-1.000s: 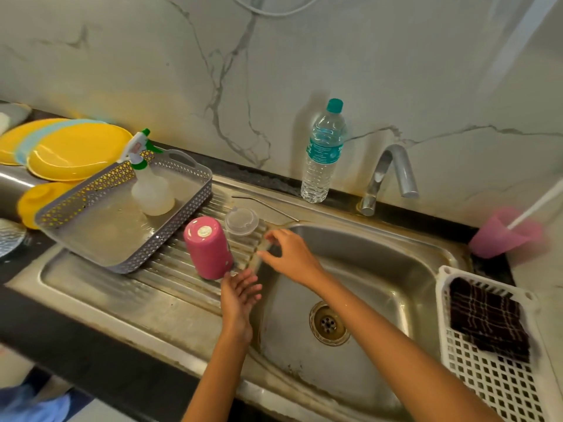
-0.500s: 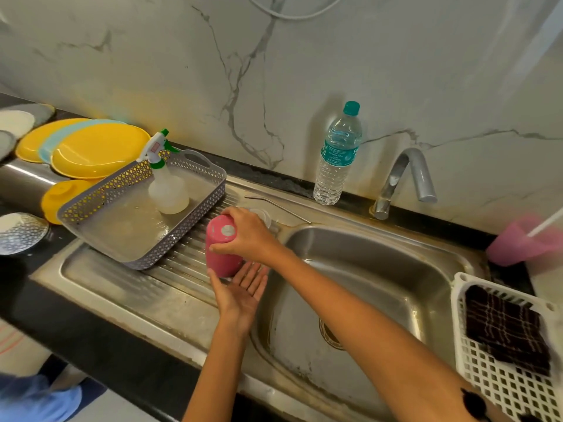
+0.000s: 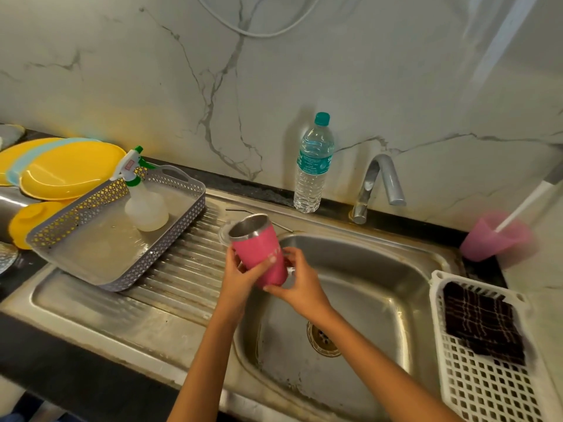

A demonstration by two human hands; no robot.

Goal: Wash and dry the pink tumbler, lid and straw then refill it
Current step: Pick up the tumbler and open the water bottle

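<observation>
The pink tumbler (image 3: 261, 250) with a steel inside is held mouth-up and tilted to the left over the left edge of the sink basin (image 3: 365, 300). My left hand (image 3: 240, 274) grips its lower left side, thumb across the front. My right hand (image 3: 297, 283) holds its base from the right. The clear lid (image 3: 224, 232) lies on the ribbed drainboard just behind the tumbler, mostly hidden by it. The metal straw (image 3: 240, 210) lies further back on the drainboard. A water bottle (image 3: 313, 166) with a teal cap stands by the wall.
A grey perforated tray (image 3: 91, 239) with a spray bottle (image 3: 143, 202) sits on the drainboard at left, yellow plates (image 3: 67, 172) beyond it. The tap (image 3: 377, 184) stands behind the basin. At right are a white basket (image 3: 487, 376) holding a dark checked cloth (image 3: 481, 324), and a pink cup (image 3: 493, 239).
The tumbler stood upside down on the drainboard. My right hand took it by the top, lifted it and turned it mouth-up; now both hands hold it over the basin's edge.
</observation>
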